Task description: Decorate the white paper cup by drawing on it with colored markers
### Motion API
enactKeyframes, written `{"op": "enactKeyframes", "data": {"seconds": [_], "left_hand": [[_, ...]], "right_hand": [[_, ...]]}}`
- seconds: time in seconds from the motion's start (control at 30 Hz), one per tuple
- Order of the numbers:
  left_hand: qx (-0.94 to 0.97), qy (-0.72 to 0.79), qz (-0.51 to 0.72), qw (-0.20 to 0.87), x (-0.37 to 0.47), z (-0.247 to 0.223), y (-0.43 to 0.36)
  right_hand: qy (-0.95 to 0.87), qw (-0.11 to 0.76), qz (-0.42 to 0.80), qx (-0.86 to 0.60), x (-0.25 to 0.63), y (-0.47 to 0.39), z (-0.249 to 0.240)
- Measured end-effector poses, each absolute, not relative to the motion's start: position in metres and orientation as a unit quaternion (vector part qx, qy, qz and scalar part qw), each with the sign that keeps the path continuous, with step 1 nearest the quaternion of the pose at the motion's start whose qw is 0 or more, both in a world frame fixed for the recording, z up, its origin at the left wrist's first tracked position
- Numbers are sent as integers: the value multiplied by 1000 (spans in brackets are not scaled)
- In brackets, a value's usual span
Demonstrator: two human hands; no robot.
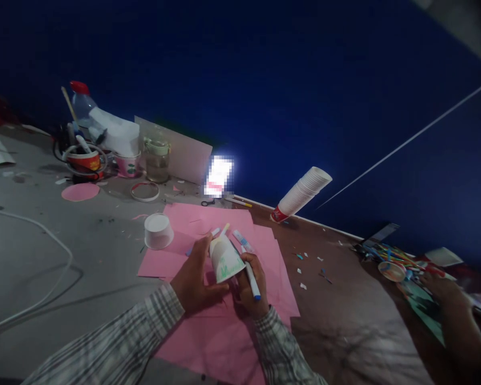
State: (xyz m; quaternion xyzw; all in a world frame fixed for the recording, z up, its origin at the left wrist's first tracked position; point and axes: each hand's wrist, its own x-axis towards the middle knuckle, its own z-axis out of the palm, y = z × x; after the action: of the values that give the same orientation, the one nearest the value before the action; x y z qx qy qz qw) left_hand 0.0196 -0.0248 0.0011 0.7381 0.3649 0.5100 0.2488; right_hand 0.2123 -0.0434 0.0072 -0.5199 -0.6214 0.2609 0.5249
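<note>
My left hand [196,275] is wrapped round the side of a white paper cup [225,262], which tilts with its rim towards me. Green marks run along the cup near the rim. In my right hand [254,289] is a marker pen [251,279] with a white body and a blue end pointing down towards me; some of these fingers also touch the cup. Pink paper sheets [280,291] lie stacked beneath both hands. Just beyond the cup rest a clear-and-white marker [242,240] and a yellow-ended pen [225,230].
An upside-down white cup [158,231] stands left of the paper. Behind are a glass jar [157,160], a pink cup [127,164] and a lit, blurred screen [218,176]. A stack of paper cups [302,193] leans at the wall. Another person's hand [444,291] reaches in at right.
</note>
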Motion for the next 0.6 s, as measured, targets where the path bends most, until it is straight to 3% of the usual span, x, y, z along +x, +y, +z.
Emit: {"op": "enactKeyframes", "data": {"seconds": [0.1,0.3,0.43,0.6], "left_hand": [[736,389,504,231,21,11,-27],[777,388,464,174,21,14,-24],[796,379,446,154,20,0,-20],[827,358,420,110,16,-12,-18]], "right_hand": [[-610,551,248,-513,213,-44,16],[-501,631,376,-457,216,-49,34],[-606,590,322,-426,214,-55,44],[-648,526,243,-494,205,-58,49]]}}
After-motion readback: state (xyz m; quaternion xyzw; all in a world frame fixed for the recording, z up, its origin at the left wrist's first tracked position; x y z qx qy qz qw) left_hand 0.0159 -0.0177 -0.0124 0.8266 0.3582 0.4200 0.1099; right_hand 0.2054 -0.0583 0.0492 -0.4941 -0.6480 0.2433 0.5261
